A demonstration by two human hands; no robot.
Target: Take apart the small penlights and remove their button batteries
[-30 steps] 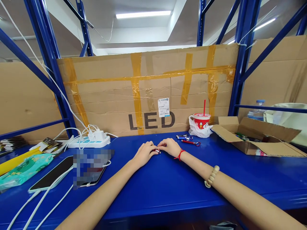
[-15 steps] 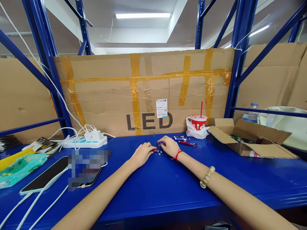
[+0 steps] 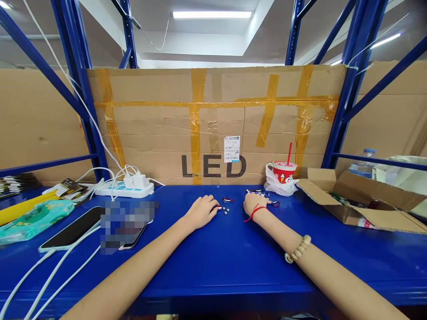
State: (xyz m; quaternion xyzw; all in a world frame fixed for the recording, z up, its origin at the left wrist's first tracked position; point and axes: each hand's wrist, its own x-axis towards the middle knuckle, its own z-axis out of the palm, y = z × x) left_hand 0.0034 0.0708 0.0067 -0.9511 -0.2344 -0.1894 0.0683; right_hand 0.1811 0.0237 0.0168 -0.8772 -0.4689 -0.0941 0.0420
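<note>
On the blue surface (image 3: 213, 266), just ahead of the taped cardboard wall (image 3: 216, 124), the left hand (image 3: 201, 212) is lying with its fingers curled, pinching a small red keychain light (image 3: 217, 207) at the fingertips. Three button cells (image 3: 226, 210) are sitting just beside it, with a red clip piece (image 3: 228, 200) right behind them. The right hand (image 3: 253, 203) is resting well apart from the left, over a small pile of pen-like lights (image 3: 258, 192); I cannot tell whether its grip is spread or pressed together.

Behind that pile a red cup (image 3: 282, 171) is standing in a plastic bag, and an open carton (image 3: 360, 200) is crowding the right side. To the left, two phones (image 3: 71, 229) and a power strip (image 3: 125, 190) with white cables are taking up room. The near middle of the surface is lying open between the forearms.
</note>
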